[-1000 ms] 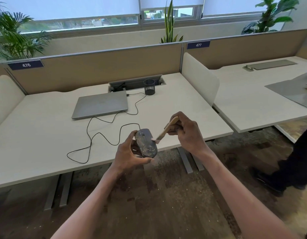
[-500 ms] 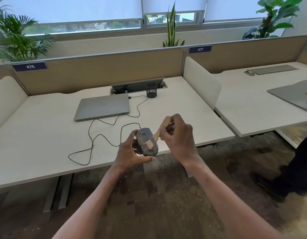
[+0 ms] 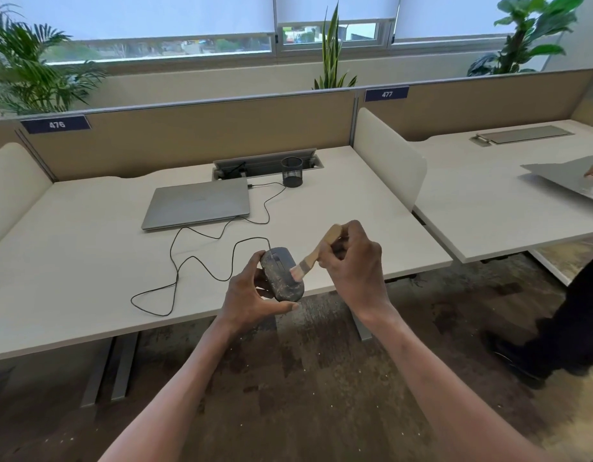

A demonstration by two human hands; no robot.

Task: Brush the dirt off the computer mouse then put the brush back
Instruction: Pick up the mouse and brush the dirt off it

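Note:
A dark grey wired computer mouse, speckled with pale dirt, is held over the desk's front edge by my left hand, thumb under its rear and fingers along its left side. My right hand grips the wooden handle of a small brush. The pale bristles touch the right side of the mouse's top. The mouse's black cable loops across the desk toward the laptop.
A closed grey laptop lies at the back of the desk, with a black mesh pen cup beside the cable tray. A white divider separates the neighbouring desk, where another person's hand and dark-clothed body are at the right edge.
The brush has swept from the mouse's right edge onto its top and now rests on the right side. The mouse stays in my left hand; the view shifted slightly.

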